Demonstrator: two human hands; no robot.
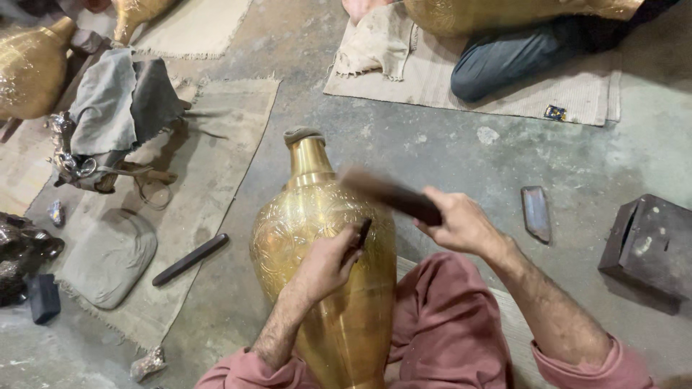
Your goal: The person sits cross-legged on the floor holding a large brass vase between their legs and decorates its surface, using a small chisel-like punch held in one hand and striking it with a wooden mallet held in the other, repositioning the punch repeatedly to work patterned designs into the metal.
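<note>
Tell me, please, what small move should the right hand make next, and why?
Probably bring the dark mallet in the right hand down onto the chisel, since the left hand holds its tip against the engraved brass vase and the mallet is raised and blurred.

A metalworking workshop, floor-level craft setup. Bare, stained concrete floor (432, 144) with frayed burlap mats (216, 144) spread as work seats. An engraved brass vase (324, 252) lies across the worker's lap; more brass vessels at the upper left (29, 68) and at the top (461, 14) beside a second seated person's leg (504, 57). Hand tools lie loose: a dark bar (191, 258) on a mat, a flat stone-like block (536, 212) on the concrete. Grey rags (115, 101), a dark metal box (649, 248) at right, a worn grey cushion (108, 256). No bench; the work is done seated on the ground.
</note>
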